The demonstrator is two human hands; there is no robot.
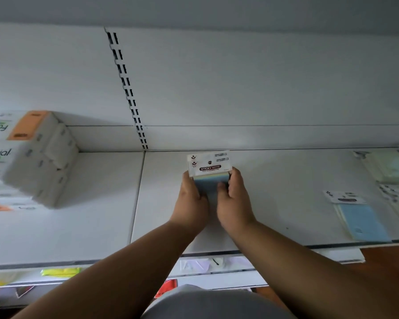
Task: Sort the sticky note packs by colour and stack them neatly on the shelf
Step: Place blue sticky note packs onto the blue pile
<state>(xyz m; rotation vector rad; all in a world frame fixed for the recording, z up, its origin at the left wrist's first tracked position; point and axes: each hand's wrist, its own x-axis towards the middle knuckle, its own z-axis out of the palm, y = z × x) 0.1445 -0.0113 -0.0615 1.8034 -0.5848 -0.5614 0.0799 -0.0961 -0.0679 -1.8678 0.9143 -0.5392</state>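
Observation:
Both hands hold a small stack of blue sticky note packs [209,178] over the middle of the white shelf [274,203]. The packs' white "STICKY NOTE" header cards point toward the back wall. My left hand [191,199] grips the stack's left side, and my right hand [234,201] grips its right side with the thumb on top. Whether the stack rests on the shelf or hovers just above it I cannot tell. Another blue sticky note pack [362,219] lies flat at the shelf's right front. Pale green and yellowish packs [392,166] lie further right, partly cut off.
Stacked facial tissue packs [32,157] fill the left part of the shelf. A slotted upright rail [129,95] runs up the back wall. Lower shelves below hold yellow items [60,271] and other goods. My grey shirt [217,305] shows at the bottom.

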